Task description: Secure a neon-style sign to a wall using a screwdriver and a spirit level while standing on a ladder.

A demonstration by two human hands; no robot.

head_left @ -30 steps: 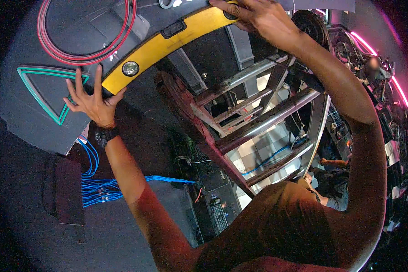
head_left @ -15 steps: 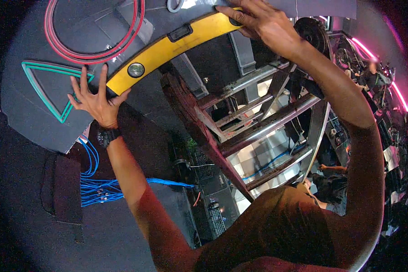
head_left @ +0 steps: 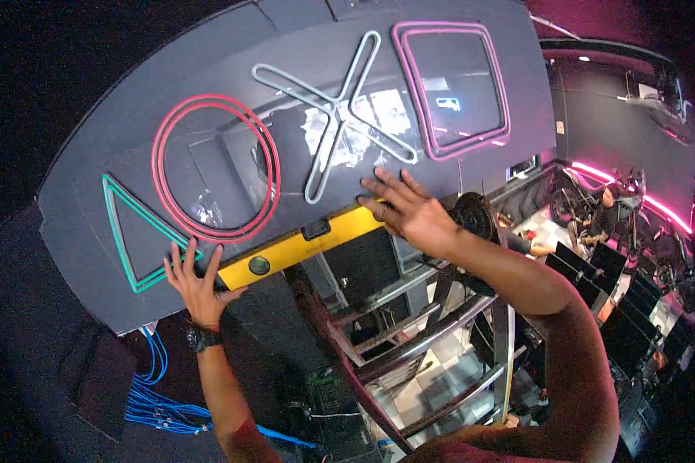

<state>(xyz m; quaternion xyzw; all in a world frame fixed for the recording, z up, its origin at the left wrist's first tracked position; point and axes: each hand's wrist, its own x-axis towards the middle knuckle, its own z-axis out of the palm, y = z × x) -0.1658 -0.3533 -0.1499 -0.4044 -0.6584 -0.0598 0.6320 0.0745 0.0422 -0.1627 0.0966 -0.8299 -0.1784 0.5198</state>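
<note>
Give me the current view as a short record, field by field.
left hand: fingers spread by the triangle's corner, thumb at the level's left end
right hand: at the level's right end
spirit level: yellow, along the panel's lower edge
panel: dark; green triangle, red circle, pale X, pink-purple square
below: ladder, blue cables

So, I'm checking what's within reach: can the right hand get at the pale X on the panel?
Probably yes: the right hand is just below the lower right tip of the pale X, with nothing visible between them, though it might have to leave the yellow spirit level.
</note>
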